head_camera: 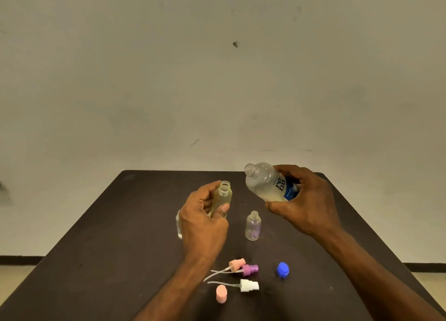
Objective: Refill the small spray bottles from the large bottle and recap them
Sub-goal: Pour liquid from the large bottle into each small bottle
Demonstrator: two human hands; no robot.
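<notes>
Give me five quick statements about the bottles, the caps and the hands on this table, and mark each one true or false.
1. The right hand holds the large bottle tilted, its open mouth toward the small bottle in the left hand. True.
2. The large bottle has its blue cap on. False: the blue cap lies on the table.
3. A small clear bottle stands upright and uncapped between the hands. True.
4. All spray heads are white. False: one is white, one purple, one pink.
5. The left hand is empty. False: its fingers grip the small bottle.
</notes>
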